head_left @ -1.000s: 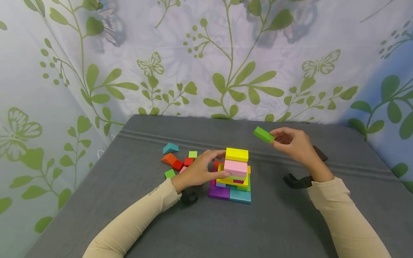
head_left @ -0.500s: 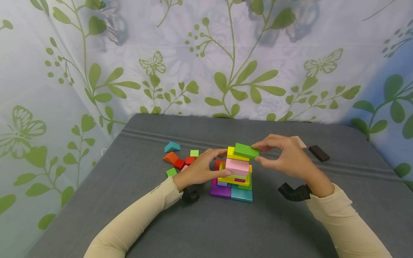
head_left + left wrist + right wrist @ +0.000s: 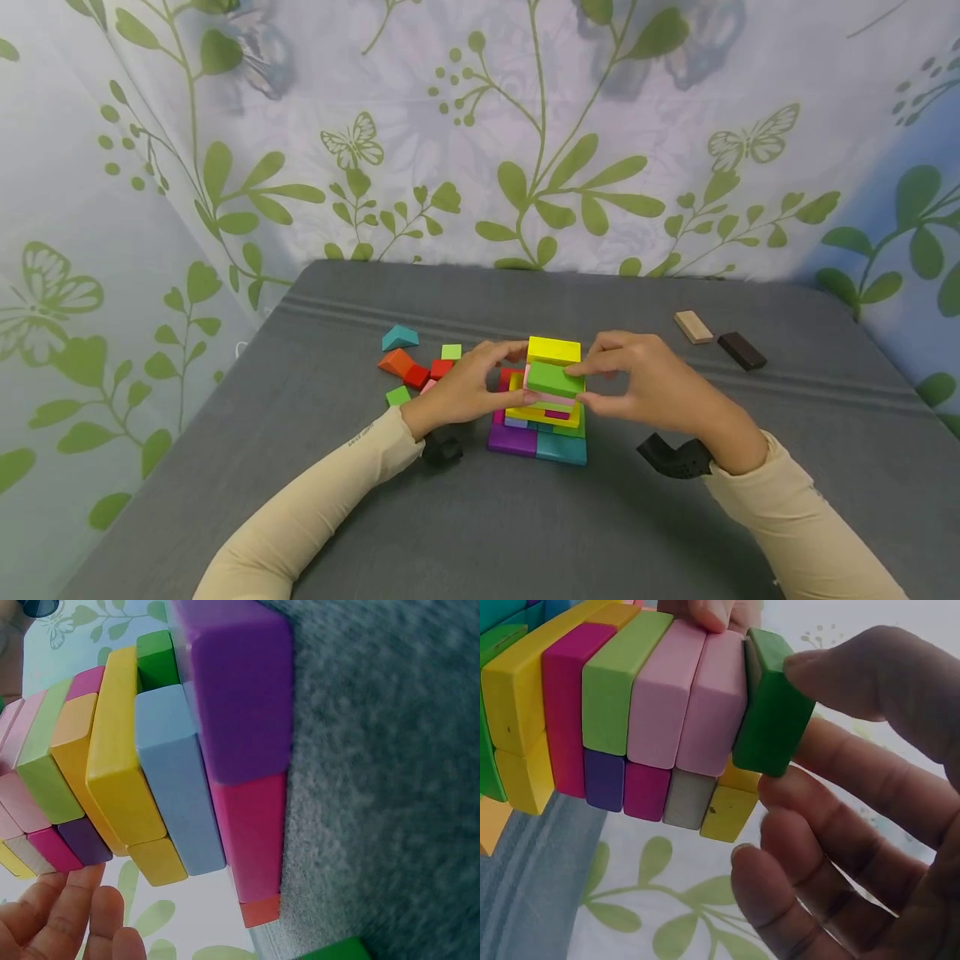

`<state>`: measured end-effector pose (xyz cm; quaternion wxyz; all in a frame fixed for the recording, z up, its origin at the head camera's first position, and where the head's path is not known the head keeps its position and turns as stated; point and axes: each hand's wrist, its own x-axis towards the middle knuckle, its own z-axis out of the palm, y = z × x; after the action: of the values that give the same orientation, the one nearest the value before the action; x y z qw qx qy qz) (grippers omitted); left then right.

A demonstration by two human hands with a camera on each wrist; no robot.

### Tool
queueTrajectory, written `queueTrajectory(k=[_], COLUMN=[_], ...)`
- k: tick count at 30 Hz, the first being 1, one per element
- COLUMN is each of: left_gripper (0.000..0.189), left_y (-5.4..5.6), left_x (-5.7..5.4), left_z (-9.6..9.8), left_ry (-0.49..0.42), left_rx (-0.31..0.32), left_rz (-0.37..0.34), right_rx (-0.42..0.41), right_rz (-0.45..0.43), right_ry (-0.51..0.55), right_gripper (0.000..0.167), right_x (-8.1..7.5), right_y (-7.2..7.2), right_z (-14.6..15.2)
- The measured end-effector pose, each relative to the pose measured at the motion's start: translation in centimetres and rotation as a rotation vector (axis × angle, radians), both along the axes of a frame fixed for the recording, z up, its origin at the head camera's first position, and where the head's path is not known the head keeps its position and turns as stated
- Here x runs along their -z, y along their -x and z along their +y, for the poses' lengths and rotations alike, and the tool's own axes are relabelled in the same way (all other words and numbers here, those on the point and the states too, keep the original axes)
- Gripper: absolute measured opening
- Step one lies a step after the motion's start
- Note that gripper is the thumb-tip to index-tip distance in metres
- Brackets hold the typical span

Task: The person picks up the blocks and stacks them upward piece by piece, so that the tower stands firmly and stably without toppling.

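Observation:
A tower of colored wooden blocks (image 3: pixel 561 448) stands mid-table on a base of purple and teal pieces. My right hand (image 3: pixel 652 383) pinches a green block (image 3: pixel 553 379) between thumb and fingers, at the top front of the tower. In the right wrist view this green block (image 3: pixel 772 712) sits against the upper of two pink blocks (image 3: pixel 667 697), slightly tilted. Behind it rises a yellow block (image 3: pixel 555 350). My left hand (image 3: pixel 468 387) holds the tower's left side, thumb in front on the pink layer, fingers behind. Its fingertips touch rear blocks in the left wrist view.
Loose blocks lie left of the tower, including a teal triangle (image 3: pixel 400 337), an orange triangle (image 3: pixel 396 362), a red block (image 3: pixel 417 377) and a green block (image 3: pixel 398 397). At the back right are a tan block (image 3: pixel 693 327) and a dark brown block (image 3: pixel 742 351).
My right hand has carried the green block leftward and down from the right of the tower onto its front top, in front of the yellow block. The left hand stays at the tower.

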<state>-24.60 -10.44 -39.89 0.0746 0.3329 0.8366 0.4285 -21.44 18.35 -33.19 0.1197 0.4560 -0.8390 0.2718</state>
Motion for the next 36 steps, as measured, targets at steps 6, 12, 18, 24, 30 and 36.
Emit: queueTrajectory(k=[6,12,18,24,30,36], left_gripper=[0.076,0.092,0.098,0.086,0.09,0.084], left_y=[0.0,0.1,0.2,0.3,0.3,0.5], left_x=[-0.2,-0.3,-0.3,-0.1,-0.1,-0.8], left_z=[-0.2,-0.4,-0.4,-0.4,-0.3,-0.8], left_ry=[-0.015,-0.045,-0.126,-0.131,-0.119,-0.094], left_rx=[0.021,0.033,0.057,0.04,0.042,0.074], left_rz=[-0.004,0.031,0.099,0.102,0.095,0.076], right_rx=[0.026,0.06,0.067,0.133,0.132,0.11], right_rz=[0.027,-0.009,-0.035,-0.208,-0.407,-0.468], right_ry=[-0.006,-0.019,-0.008,0.014,0.039,0.089], right_gripper=[0.036,0.034,0.034,0.06,0.067,0.059], right_x=[0.2,0.2,0.1,0.4,1.9,2.4], right_y=[0.2,0.3,0.5,1.2,2.4,2.7], right_z=[-0.1,-0.3,-0.3,0.0,-0.1,-0.3])
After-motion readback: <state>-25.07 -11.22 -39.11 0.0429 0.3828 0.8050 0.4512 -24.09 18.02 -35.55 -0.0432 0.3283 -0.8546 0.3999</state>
